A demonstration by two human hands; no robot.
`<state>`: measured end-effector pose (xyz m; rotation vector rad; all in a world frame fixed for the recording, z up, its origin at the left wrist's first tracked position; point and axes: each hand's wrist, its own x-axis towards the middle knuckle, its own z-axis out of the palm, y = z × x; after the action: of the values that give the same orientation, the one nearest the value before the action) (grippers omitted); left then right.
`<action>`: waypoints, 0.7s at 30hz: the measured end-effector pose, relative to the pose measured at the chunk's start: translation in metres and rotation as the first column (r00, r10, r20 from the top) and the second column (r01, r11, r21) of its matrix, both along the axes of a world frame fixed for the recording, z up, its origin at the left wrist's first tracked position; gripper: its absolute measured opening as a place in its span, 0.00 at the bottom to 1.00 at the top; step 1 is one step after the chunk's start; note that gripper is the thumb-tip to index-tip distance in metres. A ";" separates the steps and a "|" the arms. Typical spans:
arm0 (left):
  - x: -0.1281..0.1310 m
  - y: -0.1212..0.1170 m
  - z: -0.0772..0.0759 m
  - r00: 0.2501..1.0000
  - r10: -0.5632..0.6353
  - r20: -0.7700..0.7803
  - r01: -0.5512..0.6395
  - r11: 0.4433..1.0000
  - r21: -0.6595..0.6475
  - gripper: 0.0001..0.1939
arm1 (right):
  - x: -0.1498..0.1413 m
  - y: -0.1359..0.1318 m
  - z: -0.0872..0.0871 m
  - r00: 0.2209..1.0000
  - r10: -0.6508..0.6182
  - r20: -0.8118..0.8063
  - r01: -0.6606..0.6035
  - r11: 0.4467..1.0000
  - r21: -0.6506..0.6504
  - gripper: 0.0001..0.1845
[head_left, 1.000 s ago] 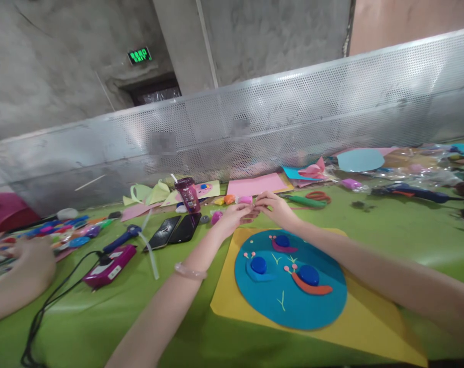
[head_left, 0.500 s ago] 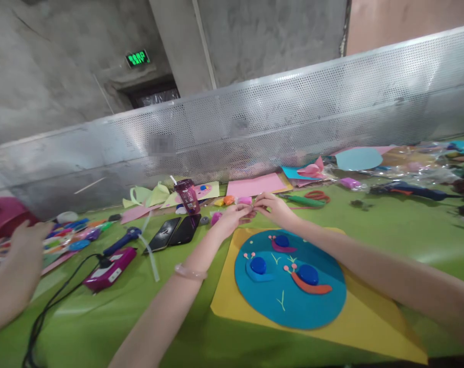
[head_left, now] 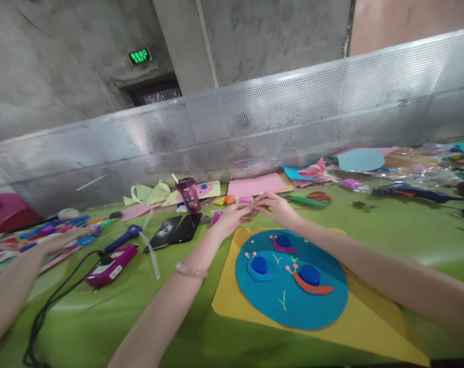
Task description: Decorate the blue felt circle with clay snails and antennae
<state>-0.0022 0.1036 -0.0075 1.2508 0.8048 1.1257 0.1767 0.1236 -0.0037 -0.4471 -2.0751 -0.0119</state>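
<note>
Wall (head_left: 262,41): grey concrete; exit sign (head_left: 139,56) lit green, upper left. Perforated metal panel (head_left: 293,117) runs along the far side of the tabletop (head_left: 393,235). Two dark phones (head_left: 185,229) lie side by side; purple cup (head_left: 188,195) with white straw (head_left: 175,178) just beyond. Magenta power strip (head_left: 115,267), black cord (head_left: 50,301) attached, to their left.

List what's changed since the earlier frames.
Co-worker's hand, at picture left, has swung rightward and now reaches out over the coloured pieces; can't tell if it touches any. No pick-up or release visible. Unchanged: left hand and right hand, fingertips together; blue disc with its three snails.
</note>
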 end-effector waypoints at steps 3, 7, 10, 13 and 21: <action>0.000 0.000 0.000 1.000 -0.013 0.005 0.013 1.000 0.008 0.08 | 0.000 0.001 -0.001 1.000 0.001 -0.006 0.000 1.000 0.021 0.10; 0.000 0.001 0.000 1.000 -0.022 -0.016 0.022 0.999 0.029 0.10 | 0.001 0.002 -0.002 1.000 0.019 0.006 -0.020 0.998 0.059 0.08; 0.000 0.001 0.000 1.000 -0.015 -0.014 0.016 0.999 0.039 0.11 | 0.000 0.000 -0.001 1.000 0.021 0.011 -0.021 0.998 0.062 0.07; 0.000 0.001 -0.001 1.000 -0.021 -0.006 0.021 0.999 0.030 0.11 | 0.000 -0.001 0.000 1.000 0.018 0.007 -0.019 0.999 0.045 0.06; -0.001 0.002 -0.002 0.999 -0.043 -0.022 0.043 0.999 0.021 0.10 | 0.002 0.000 0.000 0.999 0.039 0.021 -0.040 0.999 0.031 0.06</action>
<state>-0.0033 0.1055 -0.0094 1.2942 0.7801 1.0908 0.1785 0.1232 -0.0041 -0.3885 -2.1004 -0.0254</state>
